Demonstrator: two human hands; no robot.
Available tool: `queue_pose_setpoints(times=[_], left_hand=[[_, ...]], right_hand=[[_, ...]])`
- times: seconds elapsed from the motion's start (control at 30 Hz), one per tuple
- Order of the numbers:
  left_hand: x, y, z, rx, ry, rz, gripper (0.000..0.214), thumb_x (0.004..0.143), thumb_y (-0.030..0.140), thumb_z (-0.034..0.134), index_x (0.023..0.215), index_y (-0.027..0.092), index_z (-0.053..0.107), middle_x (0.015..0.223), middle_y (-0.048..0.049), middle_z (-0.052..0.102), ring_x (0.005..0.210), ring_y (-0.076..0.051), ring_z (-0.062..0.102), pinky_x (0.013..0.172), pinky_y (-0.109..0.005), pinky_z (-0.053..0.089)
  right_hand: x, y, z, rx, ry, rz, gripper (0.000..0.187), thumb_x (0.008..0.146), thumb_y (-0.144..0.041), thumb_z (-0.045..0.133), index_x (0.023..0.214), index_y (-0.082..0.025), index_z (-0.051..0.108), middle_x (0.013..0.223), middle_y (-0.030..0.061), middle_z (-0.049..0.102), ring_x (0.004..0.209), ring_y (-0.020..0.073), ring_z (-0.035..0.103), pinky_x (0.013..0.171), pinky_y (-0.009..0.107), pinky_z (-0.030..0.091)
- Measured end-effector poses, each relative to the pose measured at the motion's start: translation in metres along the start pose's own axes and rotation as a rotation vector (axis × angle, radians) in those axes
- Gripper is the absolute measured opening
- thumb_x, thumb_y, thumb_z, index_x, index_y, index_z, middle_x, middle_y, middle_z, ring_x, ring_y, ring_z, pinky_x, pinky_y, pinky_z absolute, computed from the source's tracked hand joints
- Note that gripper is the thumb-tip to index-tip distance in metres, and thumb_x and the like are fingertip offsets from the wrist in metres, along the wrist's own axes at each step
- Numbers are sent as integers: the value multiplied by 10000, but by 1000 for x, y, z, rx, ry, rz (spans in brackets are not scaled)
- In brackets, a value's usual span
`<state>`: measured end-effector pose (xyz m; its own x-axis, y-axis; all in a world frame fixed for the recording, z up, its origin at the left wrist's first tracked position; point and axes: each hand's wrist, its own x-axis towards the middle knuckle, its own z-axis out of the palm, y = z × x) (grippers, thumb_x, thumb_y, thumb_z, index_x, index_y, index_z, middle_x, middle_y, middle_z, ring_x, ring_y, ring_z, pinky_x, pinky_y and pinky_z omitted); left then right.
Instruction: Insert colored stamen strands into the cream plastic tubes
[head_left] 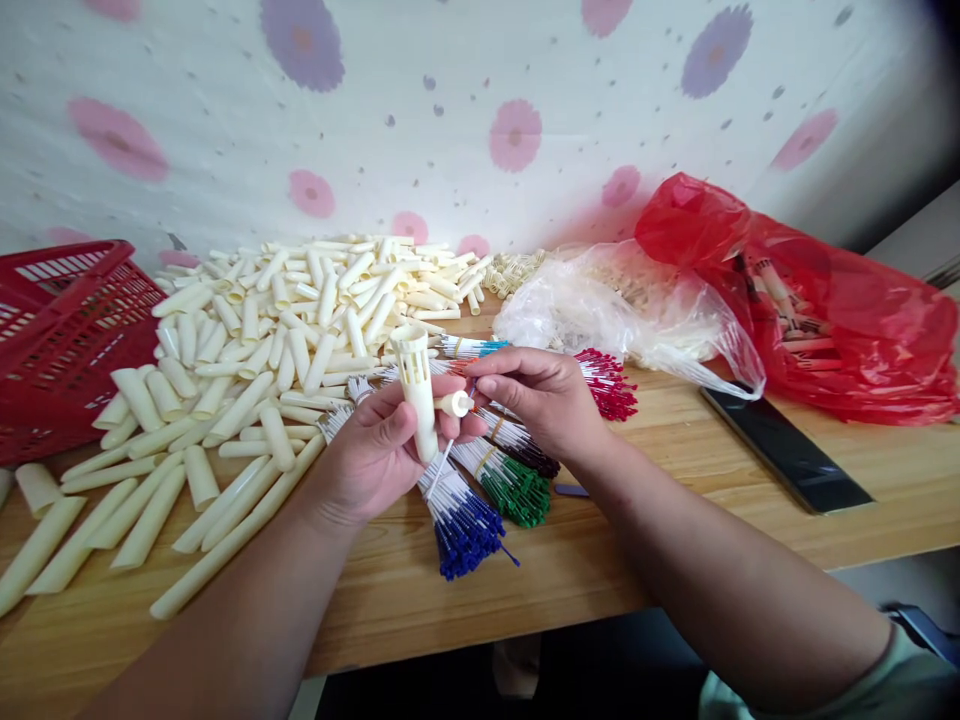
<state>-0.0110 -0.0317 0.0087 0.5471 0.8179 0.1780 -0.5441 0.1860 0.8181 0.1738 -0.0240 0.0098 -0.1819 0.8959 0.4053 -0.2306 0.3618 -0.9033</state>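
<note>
My left hand (pixel 382 435) is closed around a cream plastic pen barrel (pixel 417 395) with a slotted, open top end, held nearly upright. Between the same hand's fingers sits a small cream plug (pixel 454 403) with a whitish end, pointing right. A thin white stick (pixel 440 460) shows below those fingers. My right hand (pixel 536 390) pinches a slim pen refill at the plug's end; the fingers hide most of it. Under the hands lie banded bundles of refills with blue tips (pixel 469 540), green tips (pixel 521 492) and red tips (pixel 606 385).
A large heap of cream pen tubes (pixel 300 330) covers the left and back of the wooden table (pixel 600 570). A red basket (pixel 67 340) stands far left. To the right are a clear plastic bag (pixel 622 310), a red bag (pixel 847 310) and a dark phone (pixel 787 450).
</note>
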Motion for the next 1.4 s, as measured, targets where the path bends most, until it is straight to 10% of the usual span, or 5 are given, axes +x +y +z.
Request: queue_pose_setpoints(times=[0.73,1.1,1.4], left_hand=[[1,-3,-2,-8,34,-9,303,735,359,731,973,172,733,707,-26,655,722,-143,633,784,-301,548],[11,-12,-19,515,356,102,322,718,324,749,1004,181,717,815,-32,701,780,-171,622,772,-282,473],[11,-17,-16,717,338,110,360,752,294,716,1093,187,674,1027,-59,698,942,-216,618,847,-308,458]], right_hand=[[0,-13,6,117,-198,117,213,770,-329,708,760,-179,556,648,-21,627,595,105,607,594,265,520],[6,-52,-33,-58,334,-317,133,781,-274,696,748,-227,576,680,-27,621,591,101,591,561,237,505],[-11,-66,-11,-203,464,-586,66,837,-192,625,823,-253,602,756,-14,609,668,130,610,640,302,541]])
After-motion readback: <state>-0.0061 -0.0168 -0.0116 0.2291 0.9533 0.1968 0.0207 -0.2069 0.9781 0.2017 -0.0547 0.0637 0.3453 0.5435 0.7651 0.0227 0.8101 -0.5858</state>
